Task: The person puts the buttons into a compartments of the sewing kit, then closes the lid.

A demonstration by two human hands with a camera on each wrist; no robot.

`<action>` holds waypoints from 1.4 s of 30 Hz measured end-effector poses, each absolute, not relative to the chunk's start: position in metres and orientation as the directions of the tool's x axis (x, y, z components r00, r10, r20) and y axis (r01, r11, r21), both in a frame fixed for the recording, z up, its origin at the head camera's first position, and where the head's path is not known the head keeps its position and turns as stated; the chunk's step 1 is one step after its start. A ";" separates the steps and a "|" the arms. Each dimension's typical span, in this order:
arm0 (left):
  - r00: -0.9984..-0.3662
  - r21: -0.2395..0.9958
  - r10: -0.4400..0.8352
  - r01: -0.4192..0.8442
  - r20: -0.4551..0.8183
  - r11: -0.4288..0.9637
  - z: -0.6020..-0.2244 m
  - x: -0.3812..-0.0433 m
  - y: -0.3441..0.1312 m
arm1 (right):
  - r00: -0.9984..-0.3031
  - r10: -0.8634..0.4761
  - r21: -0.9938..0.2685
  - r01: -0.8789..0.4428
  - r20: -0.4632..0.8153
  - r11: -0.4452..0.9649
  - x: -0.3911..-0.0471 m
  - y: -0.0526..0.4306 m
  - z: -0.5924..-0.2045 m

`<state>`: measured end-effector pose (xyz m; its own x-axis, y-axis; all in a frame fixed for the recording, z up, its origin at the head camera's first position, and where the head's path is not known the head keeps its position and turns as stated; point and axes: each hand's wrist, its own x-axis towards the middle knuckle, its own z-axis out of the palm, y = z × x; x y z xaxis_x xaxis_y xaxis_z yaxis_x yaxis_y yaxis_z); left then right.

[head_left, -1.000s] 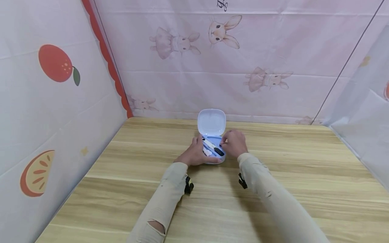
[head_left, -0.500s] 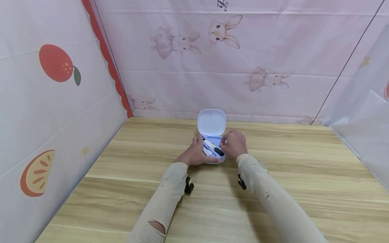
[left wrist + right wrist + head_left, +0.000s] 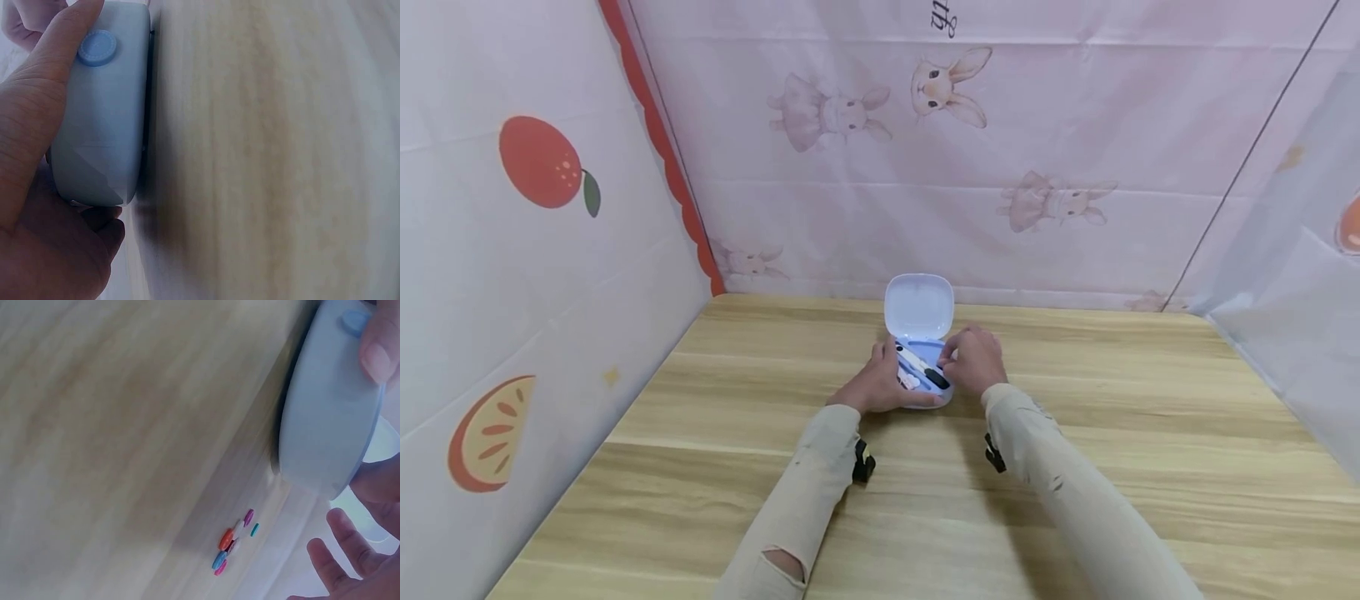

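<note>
Blue case [image 3: 928,351], lid raised, at far centre of desk [image 3: 917,525]; white-and-black tool [image 3: 920,365] inside. Left hand [image 3: 877,383] grips case; right hand [image 3: 977,360] at right rim, grasp indeterminable.

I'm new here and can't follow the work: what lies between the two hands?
In the head view, the open case lies between the left hand and right hand, with a white-and-black tool inside.

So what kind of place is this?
Maybe a small decorated booth indoors: there's a wood-grain table, a pink sheet with rabbits behind it, and a white sheet with fruit pictures along its left side.
</note>
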<state>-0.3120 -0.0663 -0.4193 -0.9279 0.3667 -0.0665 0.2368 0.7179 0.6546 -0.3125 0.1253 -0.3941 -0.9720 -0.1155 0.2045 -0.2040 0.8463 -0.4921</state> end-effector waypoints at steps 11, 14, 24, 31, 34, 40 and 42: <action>-0.931 0.644 0.355 0.224 -0.080 0.732 -0.419 -0.310 -0.067 | -0.977 -0.108 -0.521 -0.189 0.182 0.833 -0.307 0.144 -0.380; -0.933 0.645 0.351 0.220 -0.079 0.731 -0.419 -0.310 -0.067 | -0.974 -0.117 -0.484 -0.198 0.192 0.852 -0.307 0.154 -0.380; -0.931 0.651 0.356 0.222 -0.079 0.726 -0.421 -0.312 -0.067 | -0.985 -0.126 -0.382 -0.163 0.120 0.910 -0.307 0.187 -0.395; -0.929 0.655 0.362 0.225 -0.078 0.721 -0.422 -0.314 -0.068 | -0.988 -0.124 -0.358 -0.149 0.093 0.922 -0.304 0.194 -0.400; -0.929 0.655 0.362 0.225 -0.080 0.722 -0.423 -0.315 -0.067 | -0.988 -0.128 -0.352 -0.148 0.080 0.924 -0.304 0.195 -0.402; -0.930 0.653 0.359 0.223 -0.080 0.723 -0.424 -0.314 -0.068 | -0.990 -0.112 -0.343 -0.136 0.089 0.929 -0.304 0.199 -0.407; -0.930 0.656 0.358 0.221 -0.081 0.722 -0.424 -0.314 -0.068 | -0.990 -0.110 -0.351 -0.135 0.089 0.927 -0.304 0.200 -0.408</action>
<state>-0.3138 -0.0676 -0.4242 -0.9301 0.3584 -0.0808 0.2211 0.7219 0.6558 -0.3045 0.1996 -0.4081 -0.9899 -0.1101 0.0890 -0.1346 0.9266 -0.3511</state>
